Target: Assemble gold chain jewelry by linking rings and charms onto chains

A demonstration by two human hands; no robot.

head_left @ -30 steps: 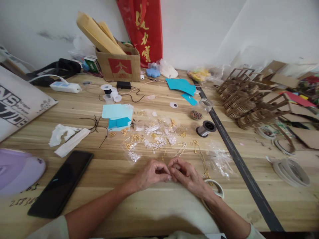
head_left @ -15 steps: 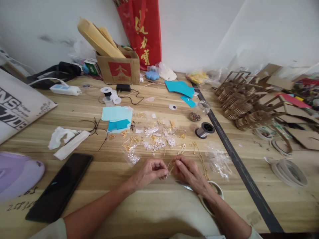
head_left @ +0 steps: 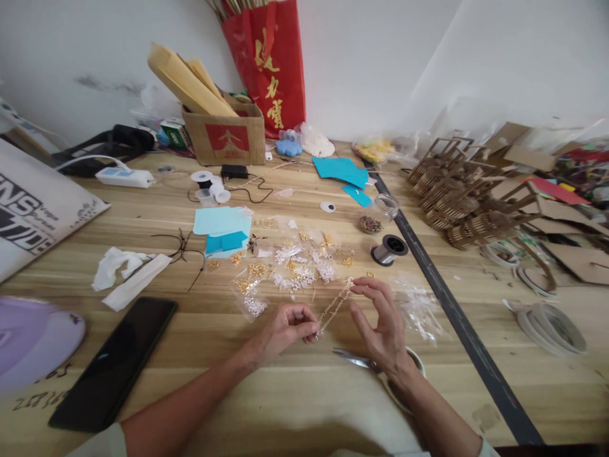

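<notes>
In the head view my left hand is closed, with thumb and fingertips pinching one end of a thin silvery chain. The chain runs up and right over the table to a small ring at its far end. My right hand is open, thumb and fingers apart, with its fingertips beside that ring; whether they touch it I cannot tell. Under my right wrist lie scissors with a pale handle, partly covered. Small bags of gold and silver jewellery findings are spread just beyond my hands.
A wire spool and a jar of beads stand beyond my right hand. On the left lie a black phone and blue cards. A carton, a red bag and small brown baskets are farther back.
My right hand has moved up and right from beside the left, its fingers spreading. More of the chain and the scissors' blades now show. The left hand has stayed put.
</notes>
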